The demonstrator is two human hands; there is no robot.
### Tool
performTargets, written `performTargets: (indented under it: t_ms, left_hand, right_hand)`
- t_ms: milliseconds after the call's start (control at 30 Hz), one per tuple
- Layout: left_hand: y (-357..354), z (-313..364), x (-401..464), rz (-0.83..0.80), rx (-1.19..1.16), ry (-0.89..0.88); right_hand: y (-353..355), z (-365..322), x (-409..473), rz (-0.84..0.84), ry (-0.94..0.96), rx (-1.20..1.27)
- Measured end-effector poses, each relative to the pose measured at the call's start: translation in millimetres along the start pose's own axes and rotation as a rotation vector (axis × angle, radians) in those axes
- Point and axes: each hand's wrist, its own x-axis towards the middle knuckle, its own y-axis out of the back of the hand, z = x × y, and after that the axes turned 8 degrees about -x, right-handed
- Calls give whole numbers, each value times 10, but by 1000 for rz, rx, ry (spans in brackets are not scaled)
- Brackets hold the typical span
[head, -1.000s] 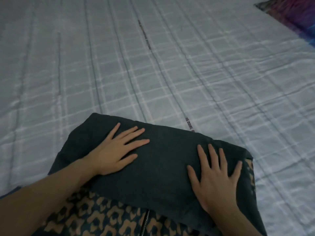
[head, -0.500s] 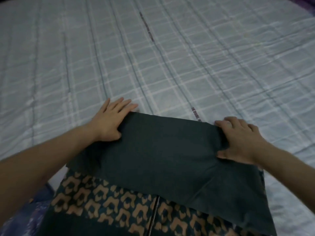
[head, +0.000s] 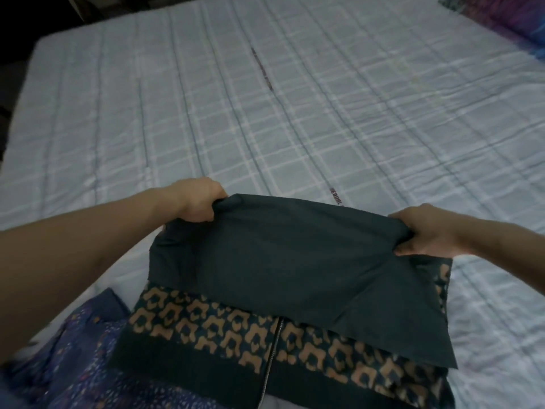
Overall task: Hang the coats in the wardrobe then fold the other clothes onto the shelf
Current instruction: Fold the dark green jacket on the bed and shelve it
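Observation:
A dark green zip-up garment [head: 274,261] with a band of tan leopard pattern and a metal zipper [head: 274,343] lies on the bed in front of me, its plain upper part folded over the patterned part. My left hand [head: 197,202] grips the far left corner of the folded edge, fingers curled into the cloth. My right hand [head: 424,231] grips the far right corner the same way. The far edge is lifted slightly off the bed between both hands.
The bed [head: 265,113] wears a pale blue checked sheet that stretches far ahead. A dark blue speckled cloth [head: 73,349] lies at the near left. A purple and blue patterned fabric [head: 507,19] sits at the far right corner.
Both hands went from lying flat on the garment to its far corners, then curled and gripped the fabric. The folded edge now rises off the sheet.

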Motion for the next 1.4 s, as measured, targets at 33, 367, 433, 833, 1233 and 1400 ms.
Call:
performTargets:
  t_ms: [33,367,433,833,1233,1400]
  left_hand:
    - [12,23,-63,38,-6,-6]
    - [-212,-87,-777,700,105,-446]
    - [-417,-144,-933,693,129,-457]
    - [-1789,-67,-1623,134,9,-285]
    - [-1553,-208,-996,456,-975,509]
    - [-1502,-354,-886,795,-948,376]
  right_hand:
    - [27,25,-56,39,4,-18]
    - [95,-133,-861,687,73,-293]
    - [-133,-256,-1051,773,177,-397]
    - [-1793,-838,-1596,433,367,-166]
    - [-1593,-657,-1079,504,-672,717]
    - [-1514,-575,-1098,771,-654,747]
